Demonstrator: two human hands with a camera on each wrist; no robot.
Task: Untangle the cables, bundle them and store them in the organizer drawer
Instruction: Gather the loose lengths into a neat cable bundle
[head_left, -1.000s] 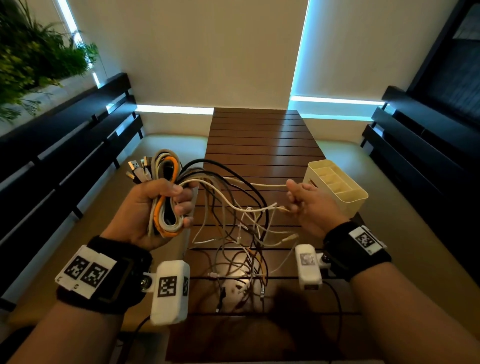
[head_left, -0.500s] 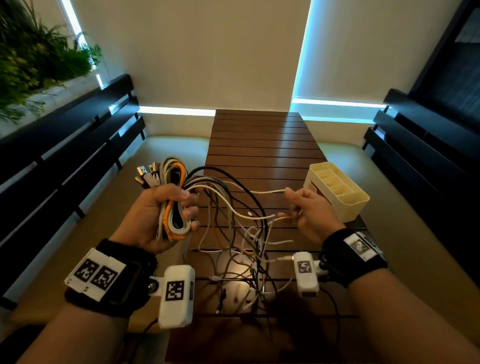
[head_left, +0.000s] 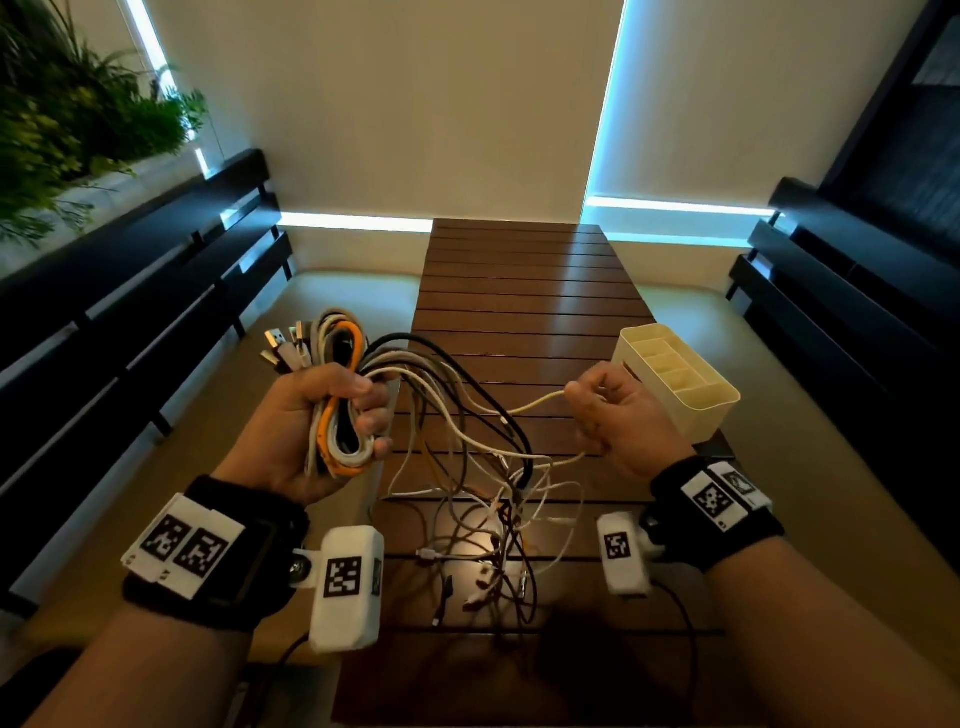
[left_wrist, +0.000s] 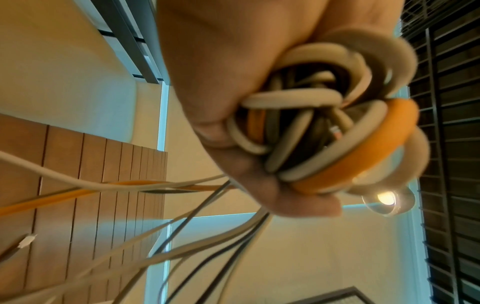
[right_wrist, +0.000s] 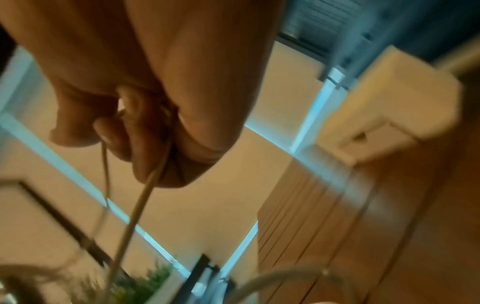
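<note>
Right hand (head_left: 618, 415) farther right now, fingers (right_wrist: 114, 135) pinching white cable (head_left: 535, 402).

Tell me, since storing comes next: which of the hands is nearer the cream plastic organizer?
Right. The right hand, pinching a thin white cable, is just beside the cream plastic organizer; the left hand, gripping the coiled cable bundle, is across the table.

Left hand: the left hand (head_left: 311, 421) grips a looped cable bundle (head_left: 337, 405), orange and white, plugs poking up.
Right hand: the right hand (head_left: 618, 415) pinches a white cable (head_left: 535, 404).
Table: loose cables (head_left: 488, 519) trail onto a slatted table (head_left: 519, 291); cream organizer (head_left: 675, 379) sits beside the right hand.
</note>
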